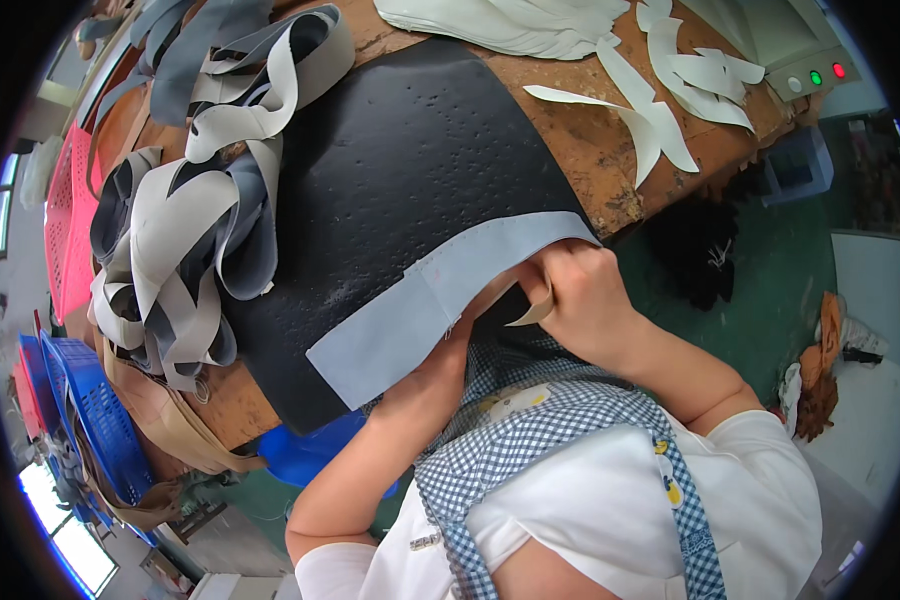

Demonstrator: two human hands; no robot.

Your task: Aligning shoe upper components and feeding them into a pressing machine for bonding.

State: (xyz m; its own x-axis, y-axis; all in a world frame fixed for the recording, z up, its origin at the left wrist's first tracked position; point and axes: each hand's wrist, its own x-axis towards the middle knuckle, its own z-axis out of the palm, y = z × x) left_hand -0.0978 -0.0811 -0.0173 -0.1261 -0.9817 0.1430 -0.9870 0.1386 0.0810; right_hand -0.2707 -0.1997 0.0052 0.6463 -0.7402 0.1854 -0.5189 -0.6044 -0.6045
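A grey-blue fabric strip (420,300) with a cross seam and a tan underside stretches over the near part of a black pitted mat (400,150). At the strip's near edge, my left hand (448,365) grips it from below; most of its fingers are hidden behind the cloth. My right hand (578,295) is closed round the strip's right part, where it curls under toward me. A narrow tan flap (536,308) sticks out below the right hand's fingers.
A tangle of grey and off-white strips (170,240) lies left of the mat. White cut pieces (660,120) spread over the brown worktable (610,195) at the back. Blue (95,420) and pink (70,230) baskets stand at left. A panel with lit buttons (815,77) is far right.
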